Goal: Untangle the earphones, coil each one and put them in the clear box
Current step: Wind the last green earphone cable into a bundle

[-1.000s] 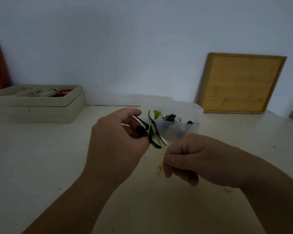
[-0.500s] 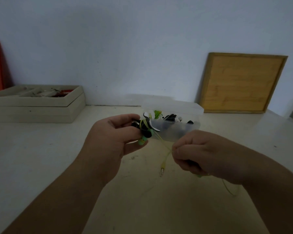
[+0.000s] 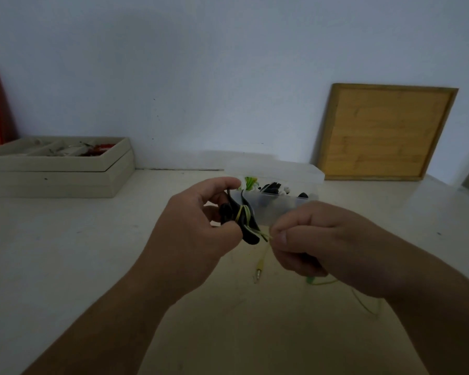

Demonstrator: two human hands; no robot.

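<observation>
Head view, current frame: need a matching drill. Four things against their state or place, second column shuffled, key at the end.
Things:
1. left hand
2. right hand
3. wooden board
4. jack plug

States or places:
A. leans against the wall
B. pinches the yellow-green cable
C. at the cable's loose end, below the hands
D. grips the black bundle

Pairs: 1-D, 2-B, 3-A, 4-C.
</observation>
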